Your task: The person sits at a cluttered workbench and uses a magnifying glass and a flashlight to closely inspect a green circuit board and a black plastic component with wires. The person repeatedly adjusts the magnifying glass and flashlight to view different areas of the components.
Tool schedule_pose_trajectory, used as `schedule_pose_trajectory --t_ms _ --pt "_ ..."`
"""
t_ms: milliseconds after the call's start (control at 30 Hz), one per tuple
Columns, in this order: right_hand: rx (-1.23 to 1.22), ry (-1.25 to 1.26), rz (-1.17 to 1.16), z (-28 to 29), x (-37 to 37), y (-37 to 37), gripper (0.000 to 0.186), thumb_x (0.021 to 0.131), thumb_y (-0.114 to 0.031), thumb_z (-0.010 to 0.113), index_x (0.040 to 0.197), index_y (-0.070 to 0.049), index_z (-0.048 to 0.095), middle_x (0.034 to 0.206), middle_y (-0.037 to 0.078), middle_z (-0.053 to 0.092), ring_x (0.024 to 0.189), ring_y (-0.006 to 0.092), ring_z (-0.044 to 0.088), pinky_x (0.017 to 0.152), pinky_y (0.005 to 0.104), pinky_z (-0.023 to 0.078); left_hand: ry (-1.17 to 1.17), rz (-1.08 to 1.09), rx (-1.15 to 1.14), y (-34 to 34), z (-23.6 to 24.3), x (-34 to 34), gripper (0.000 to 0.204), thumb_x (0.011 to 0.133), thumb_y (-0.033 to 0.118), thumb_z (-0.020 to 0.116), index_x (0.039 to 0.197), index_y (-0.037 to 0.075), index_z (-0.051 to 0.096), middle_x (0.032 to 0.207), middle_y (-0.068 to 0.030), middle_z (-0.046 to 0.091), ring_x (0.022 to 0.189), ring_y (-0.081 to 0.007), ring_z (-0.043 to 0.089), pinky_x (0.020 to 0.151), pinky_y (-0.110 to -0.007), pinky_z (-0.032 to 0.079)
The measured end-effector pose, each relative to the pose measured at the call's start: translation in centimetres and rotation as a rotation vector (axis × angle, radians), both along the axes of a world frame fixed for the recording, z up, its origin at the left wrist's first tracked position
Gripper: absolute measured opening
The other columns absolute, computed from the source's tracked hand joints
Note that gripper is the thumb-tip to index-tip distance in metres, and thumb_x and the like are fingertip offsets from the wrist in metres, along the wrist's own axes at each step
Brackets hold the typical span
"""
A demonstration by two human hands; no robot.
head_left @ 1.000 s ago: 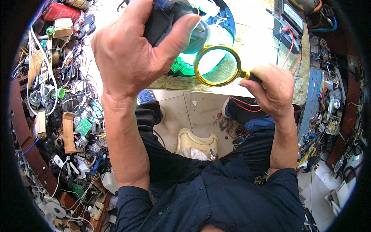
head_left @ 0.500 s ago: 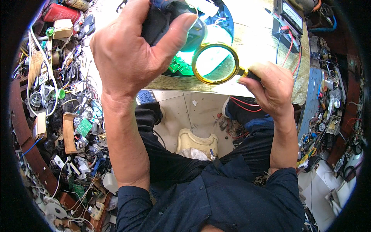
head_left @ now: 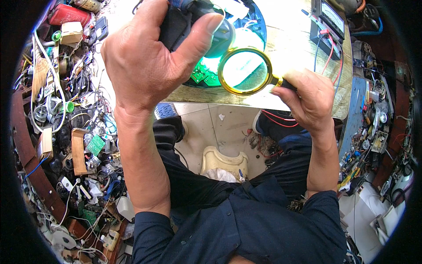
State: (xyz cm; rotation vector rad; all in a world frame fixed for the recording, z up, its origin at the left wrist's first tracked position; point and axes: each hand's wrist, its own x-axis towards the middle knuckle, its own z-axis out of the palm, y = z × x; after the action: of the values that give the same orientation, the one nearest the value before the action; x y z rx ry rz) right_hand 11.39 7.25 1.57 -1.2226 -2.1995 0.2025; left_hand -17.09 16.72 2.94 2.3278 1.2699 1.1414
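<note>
My left hand point(head_left: 149, 66) is closed around a black housing point(head_left: 176, 28) with a dark grey cylindrical part, raised over a dark round assembly point(head_left: 254, 11) on the wooden tabletop point(head_left: 292, 61). My right hand point(head_left: 307, 97) grips the short handle of a gold-rimmed magnifying glass point(head_left: 244, 71) between thumb and fingers. The lens is held over the assembly's lower right, beside a brightly lit green circuit board point(head_left: 203, 74). Strong glare hides detail under the lens, and my left hand hides part of the housing.
An analogue meter point(head_left: 329, 24) with red and blue leads stands at back right. Dense heaps of wires and parts point(head_left: 74, 101) fill the left side, more point(head_left: 373, 119) the right. Below the table are tiles point(head_left: 198, 119), a cream plastic seat point(head_left: 222, 156) and loose red wires point(head_left: 277, 121).
My left hand and the housing in it have shifted slightly left. The magnifying glass has moved a little left and up, with my right hand still on its handle.
</note>
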Motion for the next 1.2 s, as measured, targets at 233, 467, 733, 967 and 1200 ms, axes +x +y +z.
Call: schedule_pose_trajectory --t_ms 233,467,733,967,1200 --pt "-0.002 -0.004 -0.007 0.0 0.0 -0.1 0.031 0.077 -0.019 0.090 0.096 -0.004 0.072 0.075 0.007 0.067 0.060 0.0229 0.065 0.053 0.0345 0.048 -0.038 0.007 0.018 0.0 -0.1 0.6 0.036 0.096 0.040 0.080 0.100 0.005 0.074 0.072 -0.0029 0.070 0.062 -0.0086 0.061 0.060 -0.025 0.049" --pt "-0.003 -0.005 -0.012 0.2 0.1 0.0 0.032 0.076 -0.018 0.091 0.097 -0.004 0.072 0.076 0.007 0.068 0.062 0.0242 0.066 0.054 0.0353 0.049 -0.033 0.021 0.017 0.0 -0.2 0.8 0.035 0.096 0.039 0.080 0.101 0.005 0.074 0.072 -0.0028 0.070 0.063 -0.0079 0.061 0.060 -0.025 0.049" --pt "-0.022 0.001 0.022 0.1 0.1 -0.1 0.032 0.080 -0.015 0.088 0.102 -0.001 0.069 0.075 0.010 0.064 0.061 0.0255 0.061 0.056 0.0350 0.046 -0.024 0.008 0.028 0.1 -0.1 0.3 0.034 0.096 0.037 0.081 0.098 0.004 0.072 0.070 -0.0017 0.068 0.062 -0.0063 0.058 0.059 -0.024 0.047" --pt "-0.014 -0.004 0.001 0.3 -0.5 0.2 0.033 0.076 -0.017 0.091 0.099 -0.004 0.072 0.077 0.008 0.068 0.062 0.0252 0.065 0.055 0.0356 0.050 -0.008 0.016 0.004 0.1 0.0 -0.3 0.035 0.096 0.038 0.080 0.097 0.004 0.072 0.069 -0.0017 0.067 0.061 -0.0066 0.057 0.059 -0.024 0.047" --pt "-0.022 0.011 0.029 0.0 -0.7 0.2 0.032 0.080 -0.014 0.088 0.101 -0.001 0.068 0.076 0.011 0.064 0.063 0.0262 0.062 0.056 0.0356 0.047 -0.021 0.019 0.018 0.0 0.0 -0.3 0.036 0.096 0.040 0.080 0.099 0.004 0.073 0.070 -0.0026 0.069 0.062 -0.0074 0.060 0.059 -0.025 0.048"
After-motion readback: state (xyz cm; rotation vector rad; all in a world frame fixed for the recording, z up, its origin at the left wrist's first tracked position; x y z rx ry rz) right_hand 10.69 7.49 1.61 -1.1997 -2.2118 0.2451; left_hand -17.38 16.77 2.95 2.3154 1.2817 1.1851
